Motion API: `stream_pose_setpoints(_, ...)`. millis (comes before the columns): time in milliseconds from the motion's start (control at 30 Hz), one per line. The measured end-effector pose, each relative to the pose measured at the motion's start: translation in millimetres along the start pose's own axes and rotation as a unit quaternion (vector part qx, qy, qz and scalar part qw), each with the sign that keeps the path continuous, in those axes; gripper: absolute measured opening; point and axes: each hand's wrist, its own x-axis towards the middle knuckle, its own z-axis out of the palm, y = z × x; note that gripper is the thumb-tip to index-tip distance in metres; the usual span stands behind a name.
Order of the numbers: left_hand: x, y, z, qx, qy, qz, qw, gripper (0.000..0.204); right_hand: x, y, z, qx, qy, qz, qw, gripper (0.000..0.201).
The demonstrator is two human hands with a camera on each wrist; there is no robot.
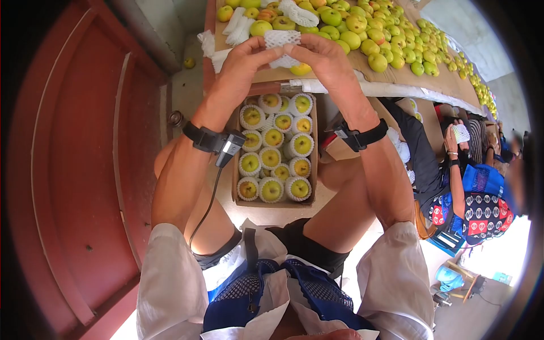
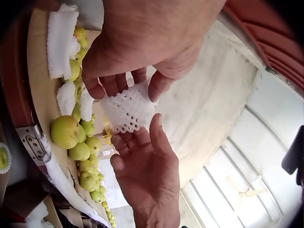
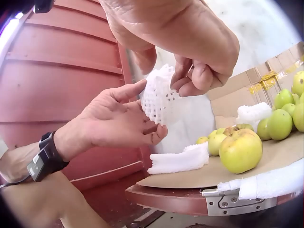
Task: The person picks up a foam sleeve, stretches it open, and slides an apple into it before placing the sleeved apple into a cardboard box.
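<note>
A white foam net sleeve (image 1: 282,42) is held up between my two hands, over the near edge of the apple table. My left hand (image 1: 241,65) pinches one side of it between thumb and fingers. Its other side is gripped by my right hand (image 1: 331,62), the thumbs close together in the head view. Through the open mesh of the sleeve (image 3: 159,97) no fruit shows in the right wrist view. Just beyond the hands, loose yellow-green apples (image 1: 357,24) cover the cardboard table top. One large apple (image 3: 241,151) sits near the table's edge.
Below the hands, between the knees, stands a cardboard box (image 1: 275,203) of apples in foam nets. A stack of flat foam nets (image 3: 179,159) lies on the table. A red door (image 1: 73,170) rises on the left. Another person's hand (image 1: 450,139) holds a netted fruit at right.
</note>
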Motion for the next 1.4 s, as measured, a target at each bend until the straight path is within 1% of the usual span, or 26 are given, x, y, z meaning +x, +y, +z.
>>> stream_pose_setpoints(67,0,-2,5,0.073,0.013,0.021,0.997,0.028,-1,2,2,0.014,0.006,-0.006,1.0,0.045)
stream_pose_setpoints(133,-1,-2,8,0.139,0.032,0.033,0.989,0.028,-4,1,2,-0.008,0.011,0.005,1.0,0.045)
stream_pose_setpoints(233,-3,-4,15,0.181,0.038,0.042,0.982,0.027,-3,4,0,-0.054,0.018,0.006,0.998,0.043)
stream_pose_setpoints(267,-3,-3,16,0.181,0.038,0.026,0.982,0.028,-3,6,-1,-0.072,0.019,0.003,0.997,0.043)
stream_pose_setpoints(333,-5,-1,18,0.182,0.04,-0.007,0.983,0.029,-2,7,-2,-0.054,0.025,0.002,0.998,0.042)
stream_pose_setpoints(367,-6,0,20,0.186,0.046,-0.004,0.982,0.03,-2,7,-3,-0.045,0.028,0.002,0.999,0.042)
stream_pose_setpoints(467,-10,2,24,0.189,0.059,0.009,0.98,0.033,-2,3,-10,-0.099,0.038,0.014,0.994,0.04)
stream_pose_setpoints(567,-11,3,26,0.179,0.057,0.037,0.981,0.035,-2,4,-11,-0.017,0.054,0.004,0.998,0.034)
stream_pose_setpoints(633,-12,5,27,0.173,0.051,0.068,0.981,0.034,-7,-4,-16,0.028,0.054,0.025,0.998,0.029)
stream_pose_setpoints(667,-11,5,25,0.164,0.063,0.087,0.981,0.033,-9,-9,-18,0.05,0.053,0.035,0.997,0.026)
stream_pose_setpoints(733,-7,6,21,0.145,0.086,0.123,0.978,0.033,-9,-6,-25,0.103,-0.004,0.054,0.993,0.023)
stream_pose_setpoints(833,-4,10,11,0.175,0.095,0.114,0.973,0.034,-10,-5,-28,0.22,-0.083,0.067,0.97,0.023)
stream_pose_setpoints(867,-2,8,9,0.099,0.059,0.074,0.991,0.035,-10,-6,-27,0.264,-0.109,0.068,0.956,0.023)
stream_pose_setpoints(900,0,5,8,0.021,0.021,0.034,0.999,0.037,-11,-9,-26,0.275,-0.129,0.073,0.95,0.023)
stream_pose_setpoints(933,-1,6,10,-0.057,-0.017,-0.005,0.998,0.039,-13,-13,-26,0.285,-0.149,0.078,0.944,0.024)
stream_pose_setpoints(967,-2,6,12,-0.09,-0.028,-0.021,0.995,0.04,-14,-16,-26,0.295,-0.167,0.082,0.937,0.024)
stream_pose_setpoints(1033,-5,9,17,-0.157,-0.054,-0.052,0.985,0.043,-12,-11,-28,0.279,-0.171,0.098,0.94,0.026)
stream_pose_setpoints(1133,-5,13,15,-0.166,-0.09,-0.046,0.981,0.045,-8,-3,-33,0.286,-0.179,0.112,0.935,0.028)
stream_pose_setpoints(1233,-7,19,19,-0.18,-0.088,-0.036,0.979,0.047,-8,-2,-35,0.288,-0.185,0.114,0.933,0.029)
stream_pose_setpoints(1333,-5,17,8,-0.177,-0.164,-0.121,0.963,0.05,-10,-8,-36,0.29,-0.196,0.115,0.93,0.029)
stream_pose_setpoints(1400,-5,17,5,-0.184,-0.175,-0.134,0.958,0.051,-10,-9,-36,0.292,-0.206,0.114,0.927,0.028)
